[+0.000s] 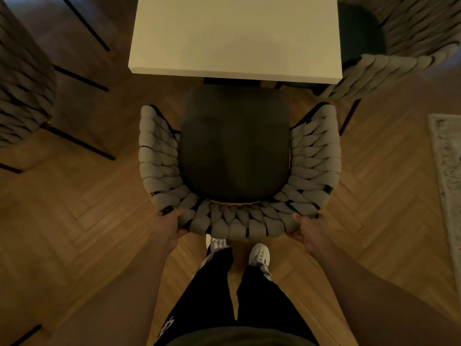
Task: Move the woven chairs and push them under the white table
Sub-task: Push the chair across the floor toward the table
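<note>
Gripping the woven chair (237, 156) by its padded back rim, left hand (169, 227) and right hand (308, 232) curled round either corner, soft weave over stiff frame, likely light enough to slide ahead under the counter (234, 33).

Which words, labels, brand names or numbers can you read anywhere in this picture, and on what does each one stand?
None can be read.
White print on the black trousers, left leg near the bottom edge: cut off and too blurred to read.
White table, held woven chair, white shoes and rug: no text shows.
</note>
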### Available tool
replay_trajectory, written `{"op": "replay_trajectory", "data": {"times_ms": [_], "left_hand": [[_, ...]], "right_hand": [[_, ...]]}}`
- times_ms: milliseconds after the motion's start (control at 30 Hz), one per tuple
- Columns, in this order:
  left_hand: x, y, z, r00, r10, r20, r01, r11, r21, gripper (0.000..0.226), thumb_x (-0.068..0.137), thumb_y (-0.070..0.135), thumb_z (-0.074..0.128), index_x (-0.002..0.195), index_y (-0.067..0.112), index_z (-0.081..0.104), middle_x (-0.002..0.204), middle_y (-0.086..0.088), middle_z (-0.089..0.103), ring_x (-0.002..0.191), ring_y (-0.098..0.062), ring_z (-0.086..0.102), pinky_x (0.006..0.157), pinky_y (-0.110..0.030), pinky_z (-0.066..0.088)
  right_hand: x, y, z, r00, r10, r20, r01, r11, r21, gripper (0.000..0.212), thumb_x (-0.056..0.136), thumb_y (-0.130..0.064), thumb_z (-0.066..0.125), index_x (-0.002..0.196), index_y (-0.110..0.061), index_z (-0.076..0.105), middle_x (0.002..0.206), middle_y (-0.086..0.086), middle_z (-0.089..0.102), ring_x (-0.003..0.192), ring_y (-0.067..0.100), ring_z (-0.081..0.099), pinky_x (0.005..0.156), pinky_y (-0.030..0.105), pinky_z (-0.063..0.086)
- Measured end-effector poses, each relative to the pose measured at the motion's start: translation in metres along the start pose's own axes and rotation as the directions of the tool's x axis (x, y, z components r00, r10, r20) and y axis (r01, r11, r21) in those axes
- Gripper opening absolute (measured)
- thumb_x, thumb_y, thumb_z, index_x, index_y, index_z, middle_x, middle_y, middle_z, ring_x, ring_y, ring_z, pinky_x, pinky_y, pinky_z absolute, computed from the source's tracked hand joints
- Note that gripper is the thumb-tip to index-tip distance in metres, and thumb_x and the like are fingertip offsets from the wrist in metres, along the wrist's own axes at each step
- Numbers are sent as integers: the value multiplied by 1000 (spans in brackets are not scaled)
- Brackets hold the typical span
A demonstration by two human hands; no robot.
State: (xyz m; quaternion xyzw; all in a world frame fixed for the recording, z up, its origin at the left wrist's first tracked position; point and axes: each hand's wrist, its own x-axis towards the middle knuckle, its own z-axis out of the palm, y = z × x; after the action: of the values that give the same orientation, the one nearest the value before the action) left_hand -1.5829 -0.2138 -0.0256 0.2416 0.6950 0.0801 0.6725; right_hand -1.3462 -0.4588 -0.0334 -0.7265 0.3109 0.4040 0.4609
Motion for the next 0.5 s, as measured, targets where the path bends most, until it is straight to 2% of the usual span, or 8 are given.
{"op": "replay_trajectory", "data": {"times_ms": [100, 200, 333, 500], "left_hand": [[4, 4, 0, 1000, 12, 13, -12, 1000, 10, 34, 100, 12, 58, 134, 14, 54, 115, -7, 65, 96, -27, 67, 67, -45, 58], [7, 4, -3, 999, 27, 39, -28, 999, 26, 36, 100, 15, 59, 136, 16, 54, 119, -7, 66, 102, -28, 67, 71, -46, 60], [4, 1, -9, 998, 45, 33, -48, 996, 74, 43, 97, 21, 64, 138, 20, 52, 129, -8, 64, 109, -30, 67, 78, -46, 60], [1, -4, -16, 997, 44, 59, -51, 993, 109, 42, 96, 19, 66, 135, 12, 53, 130, -10, 61, 109, -29, 65, 77, -41, 59]], "right_hand": [[2, -3, 3, 1000, -5, 14, 5, 1000, 5, 51, 96, -8, 66, 140, -14, 42, 131, 14, 58, 108, 33, 65, 54, 38, 60], [1, -2, 4, 999, -16, 33, 16, 1000, 11, 48, 97, -10, 65, 138, -16, 41, 122, 9, 57, 106, 31, 65, 58, 39, 59], [-2, 5, 2, 998, -60, 33, 60, 998, 3, 55, 96, -16, 67, 143, -21, 39, 131, 8, 56, 109, 28, 65, 65, 38, 60], [-8, 13, -3, 995, -88, 45, 90, 995, -36, 69, 95, -18, 69, 153, -19, 31, 142, 12, 55, 110, 24, 64, 80, 36, 59]]}}
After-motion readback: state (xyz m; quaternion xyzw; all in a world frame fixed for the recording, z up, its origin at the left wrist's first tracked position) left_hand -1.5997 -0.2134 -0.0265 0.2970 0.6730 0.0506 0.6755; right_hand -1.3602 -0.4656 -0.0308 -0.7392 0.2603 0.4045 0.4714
